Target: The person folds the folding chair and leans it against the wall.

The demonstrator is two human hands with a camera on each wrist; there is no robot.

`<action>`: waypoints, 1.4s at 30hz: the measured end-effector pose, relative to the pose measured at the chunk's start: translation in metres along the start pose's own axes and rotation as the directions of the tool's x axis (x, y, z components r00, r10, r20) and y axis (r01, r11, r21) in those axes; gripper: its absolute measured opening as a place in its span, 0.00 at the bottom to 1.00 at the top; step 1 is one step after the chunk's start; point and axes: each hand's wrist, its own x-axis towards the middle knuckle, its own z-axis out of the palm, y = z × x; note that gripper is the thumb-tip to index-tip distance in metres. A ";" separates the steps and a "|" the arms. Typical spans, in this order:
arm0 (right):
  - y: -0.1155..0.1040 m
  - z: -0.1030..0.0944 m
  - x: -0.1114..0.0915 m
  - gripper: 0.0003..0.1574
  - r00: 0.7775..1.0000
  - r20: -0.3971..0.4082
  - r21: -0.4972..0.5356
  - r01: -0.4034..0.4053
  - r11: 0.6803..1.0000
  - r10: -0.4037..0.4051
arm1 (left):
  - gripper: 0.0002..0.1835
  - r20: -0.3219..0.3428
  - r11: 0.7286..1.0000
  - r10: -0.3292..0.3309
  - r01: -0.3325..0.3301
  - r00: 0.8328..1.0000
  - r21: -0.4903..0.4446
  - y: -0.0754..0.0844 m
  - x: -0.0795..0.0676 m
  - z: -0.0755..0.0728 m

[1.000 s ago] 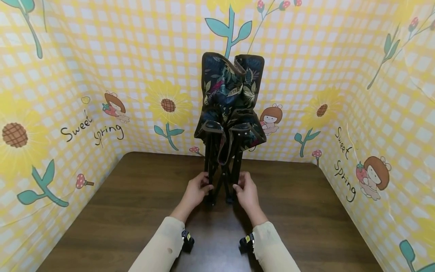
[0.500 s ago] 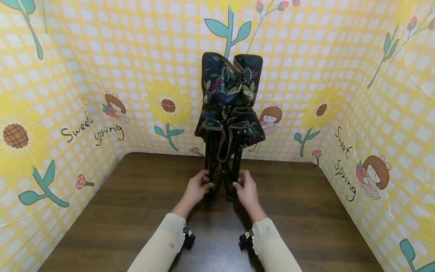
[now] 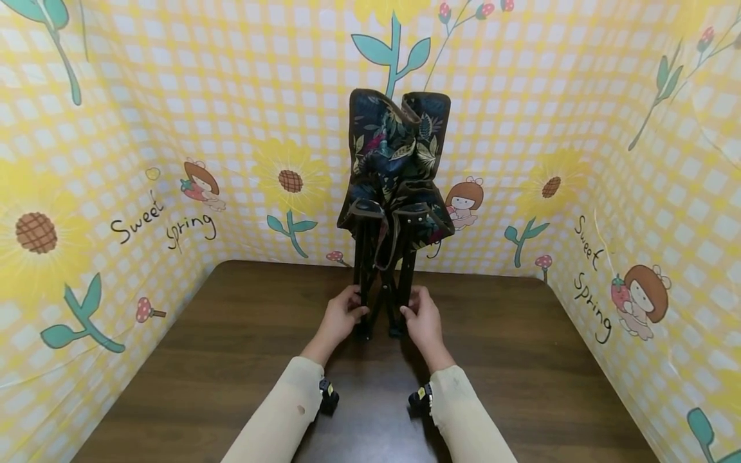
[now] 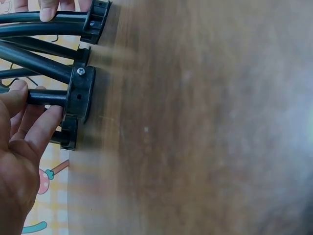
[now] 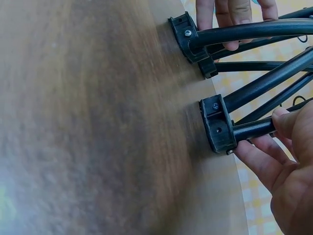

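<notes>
A partly folded camping chair (image 3: 399, 157) with dark floral fabric and black tubular legs stands upright near the far side of the table. My left hand (image 3: 340, 314) pinches its left leg low down, between thumb and fingers. On the other side, my right hand (image 3: 424, 319) pinches the right leg at about the same height. Black plastic feet join the tubes in pairs, as the left foot (image 4: 80, 93) in the left wrist view and the right foot (image 5: 218, 125) in the right wrist view show. Whether every foot touches the table cannot be told.
The brown wooden table (image 3: 521, 386) lies under the chair. A yellow checked cloth (image 3: 231, 103) with sunflowers, strawberries and "Sweet Spring" lettering lines the back and both sides. Its back wall rises just behind the chair.
The chair's feet and both hands have shifted slightly away from me across the table. Both hands keep their hold on the legs, and the camera view has moved a little.
</notes>
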 end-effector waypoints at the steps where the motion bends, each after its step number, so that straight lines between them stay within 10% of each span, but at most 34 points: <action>1: 0.000 0.000 0.001 0.26 1.000 -0.001 -0.002 -0.002 1.000 0.002 | 0.22 0.000 1.000 0.005 -0.005 1.000 0.000 -0.001 0.001 0.000; 12: 0.002 0.003 0.009 0.26 1.000 0.006 -0.026 -0.002 1.000 0.003 | 0.22 -0.012 0.997 0.063 -0.062 0.998 0.051 -0.008 0.012 0.001; 42: 0.012 0.009 0.031 0.30 1.000 0.008 -0.040 0.010 0.999 -0.010 | 0.25 -0.047 0.997 -0.076 0.075 0.996 -0.023 -0.006 0.028 0.005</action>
